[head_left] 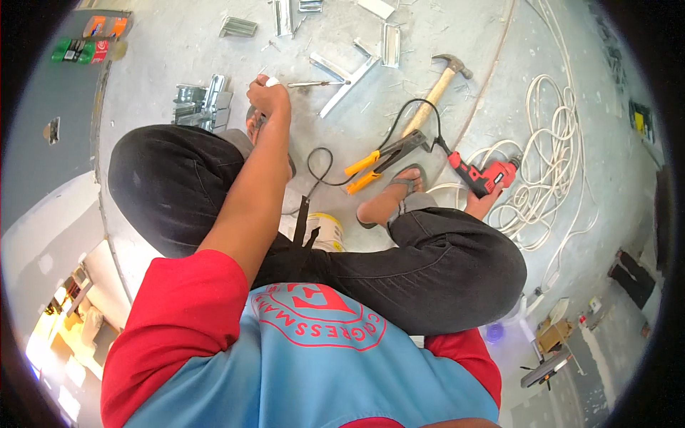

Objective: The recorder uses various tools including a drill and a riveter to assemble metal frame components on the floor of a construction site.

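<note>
My left hand [270, 96] is closed above the floor near my left foot, fingers pinched together. Something white shows at its thumb, and a thin sliver sticks up from the fingers; what it holds is too small to name. Beside it, a slim metal rod-like tool [314, 83] points toward a T-shaped piece of metal channel [349, 87]. Beyond my right knee, my right hand [485, 202] is wrapped around a red and black power drill [486, 176], its chuck pointing up and right. The knee hides part of that hand. The drill's black cord [325, 171] loops across the floor.
Between my feet and the drill lie a claw hammer [432, 100] and a black tool with yellow grips [385, 160]. Cut metal channels [203, 103] are stacked left. White cable [546, 167] coils right. A bucket [327, 232] stands between my legs; bottles [82, 51] lie far left.
</note>
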{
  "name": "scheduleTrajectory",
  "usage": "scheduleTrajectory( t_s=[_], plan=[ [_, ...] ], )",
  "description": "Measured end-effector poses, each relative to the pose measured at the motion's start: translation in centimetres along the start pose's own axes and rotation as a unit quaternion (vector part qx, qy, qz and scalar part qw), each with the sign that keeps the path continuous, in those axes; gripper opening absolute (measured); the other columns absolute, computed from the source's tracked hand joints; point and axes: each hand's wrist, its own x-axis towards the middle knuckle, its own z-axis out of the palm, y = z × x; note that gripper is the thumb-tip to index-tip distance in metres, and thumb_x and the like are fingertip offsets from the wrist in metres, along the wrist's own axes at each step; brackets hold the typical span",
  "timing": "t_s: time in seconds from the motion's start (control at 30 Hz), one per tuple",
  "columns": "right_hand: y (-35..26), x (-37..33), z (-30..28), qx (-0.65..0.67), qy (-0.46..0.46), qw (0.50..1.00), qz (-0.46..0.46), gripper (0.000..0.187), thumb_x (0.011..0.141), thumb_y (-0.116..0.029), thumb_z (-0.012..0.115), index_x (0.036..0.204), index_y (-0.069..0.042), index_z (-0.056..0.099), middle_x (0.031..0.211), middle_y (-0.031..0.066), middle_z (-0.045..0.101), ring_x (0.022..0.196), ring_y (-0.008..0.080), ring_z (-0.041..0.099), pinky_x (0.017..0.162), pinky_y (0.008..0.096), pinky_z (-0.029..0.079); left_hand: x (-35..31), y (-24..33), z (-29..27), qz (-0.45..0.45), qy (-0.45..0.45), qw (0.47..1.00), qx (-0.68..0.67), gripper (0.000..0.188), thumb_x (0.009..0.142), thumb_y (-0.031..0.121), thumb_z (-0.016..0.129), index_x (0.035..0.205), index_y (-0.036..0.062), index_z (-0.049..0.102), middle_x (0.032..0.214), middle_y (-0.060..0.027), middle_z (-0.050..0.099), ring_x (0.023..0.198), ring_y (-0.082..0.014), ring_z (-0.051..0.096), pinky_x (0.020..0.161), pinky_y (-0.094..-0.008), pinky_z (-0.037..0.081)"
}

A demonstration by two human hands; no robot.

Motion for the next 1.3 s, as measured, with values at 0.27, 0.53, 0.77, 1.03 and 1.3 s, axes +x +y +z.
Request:
scheduleTrajectory(
  t_s=[0.27,0.53,0.77,1.03,1.3],
  plan=[
    [-13.5,-8.8,8.3,-0.243,-0.066,0.942,-0.220,0.049,0.092,-0.027,0.069,0.130,-0.001,0.054,0.115,0.0129,0.064,0.097,0.0250,0.066,0.085,0.0388,0.056,-10.4,9.4,0.7,0.341,-0.042,0.923,-0.171,0.026,0.088,0.021,0.066,0.105,0.0016,0.061,0.101,-0.0185,0.061,0.094,-0.0348,0.057,0.086,-0.0473,0.043],
    [-21.7,-20.7,28.2,-0.658,-0.255,0.602,-0.373,0.050,0.077,-0.020,0.085,0.116,0.004,0.065,0.107,0.0121,0.069,0.095,0.0177,0.065,0.086,0.0305,0.052,-28.6,26.3,-5.1,-0.281,-0.626,0.485,-0.542,0.056,0.082,0.053,0.075,0.104,0.0038,0.061,0.101,-0.0084,0.064,0.089,-0.0210,0.062,0.080,-0.0373,0.049],
    [-8.3,-22.3,31.6,-0.664,-0.427,0.606,-0.101,0.072,0.071,-0.016,0.086,0.133,-0.004,0.050,0.099,0.0062,0.065,0.082,0.0129,0.061,0.071,0.0283,0.051,-18.0,21.4,-1.3,-0.443,-0.462,0.442,-0.628,0.020,0.095,0.024,0.063,0.102,0.0067,0.055,0.089,-0.0089,0.064,0.081,-0.0256,0.067,0.076,-0.0439,0.058],
    [-3.2,-21.8,33.7,-0.724,-0.374,0.579,-0.027,0.055,0.078,-0.019,0.083,0.121,0.001,0.055,0.099,0.0110,0.068,0.079,0.0176,0.069,0.069,0.0291,0.055,-15.0,17.7,1.1,-0.382,-0.487,0.491,-0.613,0.041,0.105,0.041,0.040,0.121,0.0051,0.048,0.119,-0.0141,0.059,0.104,-0.0318,0.063,0.095,-0.0562,0.050],
    [0.1,-24.5,34.1,-0.658,-0.332,0.674,-0.040,0.053,0.080,-0.021,0.081,0.122,0.000,0.057,0.085,0.0078,0.066,0.064,0.0119,0.064,0.052,0.0254,0.050,-4.1,9.7,0.0,0.021,-0.256,0.966,0.018,0.055,0.097,0.051,0.044,0.099,0.0020,0.069,0.117,-0.0195,0.063,0.113,-0.0378,0.058,0.087,-0.0547,0.045]
  ],
)
